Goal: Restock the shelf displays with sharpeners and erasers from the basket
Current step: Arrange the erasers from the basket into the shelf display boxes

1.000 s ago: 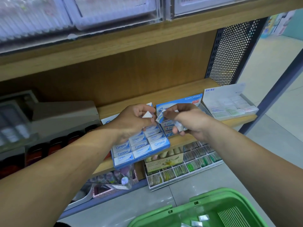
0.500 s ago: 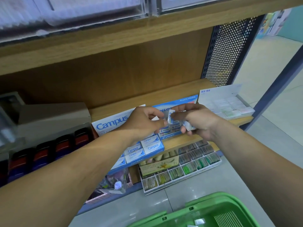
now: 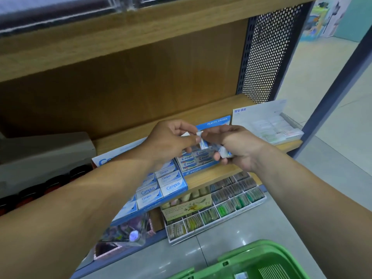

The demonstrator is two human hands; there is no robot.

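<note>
Apparently the restocking was well in progress but not finished. The Campus display (image 3: pixel 161 188) at about seven o'clock from the hands looked nearly full, and the Pilot display (image 3: pixel 196 161) directly under the hands already held rows of erasers. The white display (image 3: pixel 277 127) at two o'clock also had stock in it. In the green basket (image 3: pixel 259 262) at the bottom edge, at five o'clock, at least one small wrapped piece was visible, so I judged that some items were left to place.

The left hand (image 3: pixel 171 141) and the right hand (image 3: pixel 239 147) met above the Pilot display. The thumb and forefinger of the left hand were closed on one small eraser (image 3: pixel 203 144), which stood almost upright, its long axis from twelve to six o'clock, slightly tilted. The right hand's fingers were curled around a few more erasers (image 3: pixel 225 153), lying roughly from ten to four o'clock; how many, I could not tell.
</note>
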